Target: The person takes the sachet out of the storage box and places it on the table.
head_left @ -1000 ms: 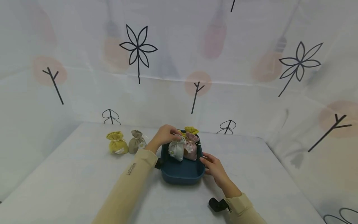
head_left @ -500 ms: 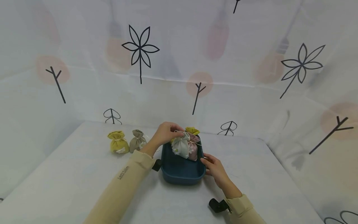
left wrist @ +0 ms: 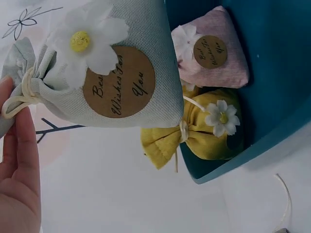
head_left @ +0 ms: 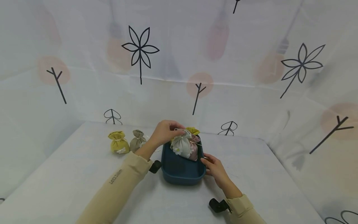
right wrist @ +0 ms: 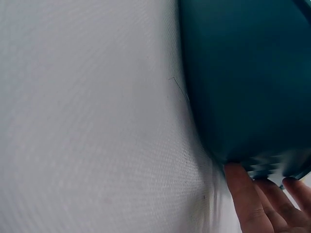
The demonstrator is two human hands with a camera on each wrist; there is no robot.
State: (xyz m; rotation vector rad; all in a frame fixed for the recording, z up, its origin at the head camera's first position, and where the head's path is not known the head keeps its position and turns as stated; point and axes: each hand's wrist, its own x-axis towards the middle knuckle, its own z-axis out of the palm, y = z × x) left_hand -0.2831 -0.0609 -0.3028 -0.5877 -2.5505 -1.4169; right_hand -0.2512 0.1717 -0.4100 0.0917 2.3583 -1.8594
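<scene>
The pale grey-green cloth pouch (head_left: 181,146) with a white daisy and a round brown paper label hangs from your left hand (head_left: 165,132), whose fingers (left wrist: 22,145) pinch its gathered, string-tied neck. It is lifted over the far end of the dark blue rectangular plastic tray (head_left: 179,172), tilted, with its belly just above the pouches already lying there. In the left wrist view the same pouch (left wrist: 104,73) fills the top of the picture, daisy and label facing the camera.

Beneath it, in the tray's far end, lie a pink cloth pouch (left wrist: 211,53) with its own label and a mustard-yellow cloth pouch (left wrist: 209,133) with a small daisy, its frilled neck poking over the tray's rim (left wrist: 252,155).

Your right hand (head_left: 215,169) rests against the tray's right side; its fingers (right wrist: 245,201) look fairly straight and pressed to the outer wall near the base, though the wrist view is too close to be sure.

On the white cloth-covered desk (head_left: 70,174), left of the tray, stand a second yellow cloth pouch (head_left: 118,142) and a beige cloth pouch (head_left: 137,140), side by side.
</scene>
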